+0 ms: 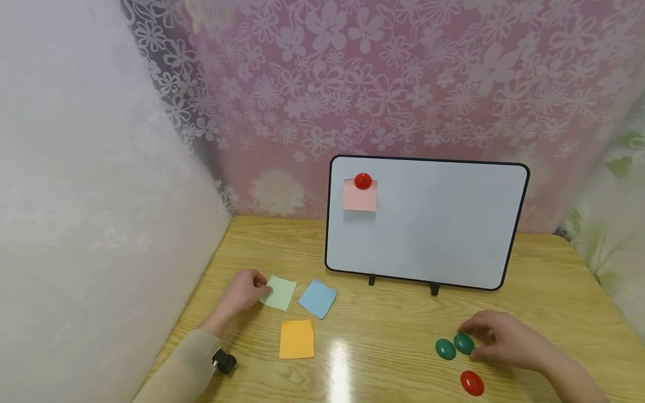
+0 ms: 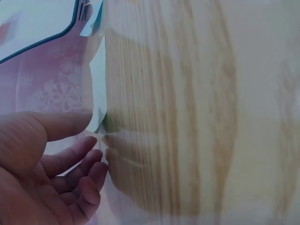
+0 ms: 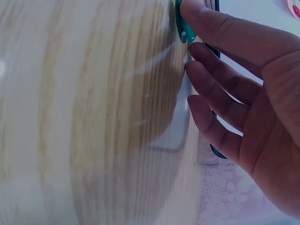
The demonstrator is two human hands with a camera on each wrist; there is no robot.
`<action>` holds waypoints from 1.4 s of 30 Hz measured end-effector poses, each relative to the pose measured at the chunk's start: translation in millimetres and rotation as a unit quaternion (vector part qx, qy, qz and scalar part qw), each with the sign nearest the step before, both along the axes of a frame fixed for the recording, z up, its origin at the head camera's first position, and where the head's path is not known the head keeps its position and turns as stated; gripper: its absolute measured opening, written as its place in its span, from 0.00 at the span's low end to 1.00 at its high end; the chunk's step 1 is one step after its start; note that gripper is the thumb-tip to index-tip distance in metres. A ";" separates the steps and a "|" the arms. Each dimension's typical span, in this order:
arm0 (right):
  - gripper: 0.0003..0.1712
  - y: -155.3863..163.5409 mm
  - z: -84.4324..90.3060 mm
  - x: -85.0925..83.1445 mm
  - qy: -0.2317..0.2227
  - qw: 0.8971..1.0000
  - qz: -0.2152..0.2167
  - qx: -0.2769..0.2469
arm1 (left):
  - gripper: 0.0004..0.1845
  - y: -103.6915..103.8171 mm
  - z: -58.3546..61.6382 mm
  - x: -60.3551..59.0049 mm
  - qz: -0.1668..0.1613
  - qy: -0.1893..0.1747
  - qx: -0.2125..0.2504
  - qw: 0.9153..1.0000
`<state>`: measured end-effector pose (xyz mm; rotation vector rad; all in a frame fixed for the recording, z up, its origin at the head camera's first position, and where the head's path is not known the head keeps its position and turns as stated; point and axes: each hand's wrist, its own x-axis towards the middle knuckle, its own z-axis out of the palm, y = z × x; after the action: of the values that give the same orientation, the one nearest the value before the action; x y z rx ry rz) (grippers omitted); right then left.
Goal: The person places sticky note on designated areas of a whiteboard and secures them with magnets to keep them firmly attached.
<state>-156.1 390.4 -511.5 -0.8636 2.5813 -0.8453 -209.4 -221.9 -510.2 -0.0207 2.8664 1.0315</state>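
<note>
My left hand (image 1: 247, 290) is at the left edge of a pale green sticky note (image 1: 282, 293) on the table. Its thumb overlaps the note, with the index fingertip close by at the edge; in the left wrist view the note (image 2: 99, 89) runs down to between thumb and fingers. At the right, thumb and curled fingers of my right hand (image 1: 509, 340) grip the sides of an oval green magnet (image 1: 464, 343). The right wrist view shows the thumb against that magnet (image 3: 185, 26). A second green magnet (image 1: 445, 349) lies just left, a red one (image 1: 472, 383) nearer me.
A whiteboard (image 1: 438, 224) stands on small black feet at the back, bearing a pink sticky note (image 1: 360, 198) under a round red magnet (image 1: 363, 181). Blue (image 1: 317, 299) and orange (image 1: 297, 339) sticky notes lie on the wooden table (image 1: 383, 341). A wall rises along the left side.
</note>
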 end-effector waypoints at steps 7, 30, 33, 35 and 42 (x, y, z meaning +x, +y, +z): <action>0.24 -1.3 0.6 -1.2 -0.004 1.000 0.008 -0.002 | 0.08 -3.2 7.0 6.6 -0.014 -0.010 -0.010 1.000; 0.23 -0.2 -2.5 -3.8 -0.006 1.000 0.017 -0.016 | 0.10 -6.0 1.9 12.7 -0.006 -0.020 -0.012 1.000; 0.24 1.0 -3.1 -4.1 -0.010 1.000 0.015 -0.014 | 0.11 -6.2 1.1 13.1 -0.005 -0.025 -0.014 1.000; 0.24 1.2 -3.7 -3.9 -0.006 1.000 0.014 -0.014 | 0.11 -6.3 0.0 13.4 -0.007 -0.024 -0.019 1.000; 0.24 1.6 -5.1 -3.8 -0.008 1.000 0.014 -0.021 | 0.11 -5.8 -1.7 15.3 -0.005 -0.016 -0.028 0.999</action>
<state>-159.8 392.0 -516.6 -0.8989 2.5412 -0.8985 -194.1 -227.7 -511.9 -0.0276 2.8633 0.9389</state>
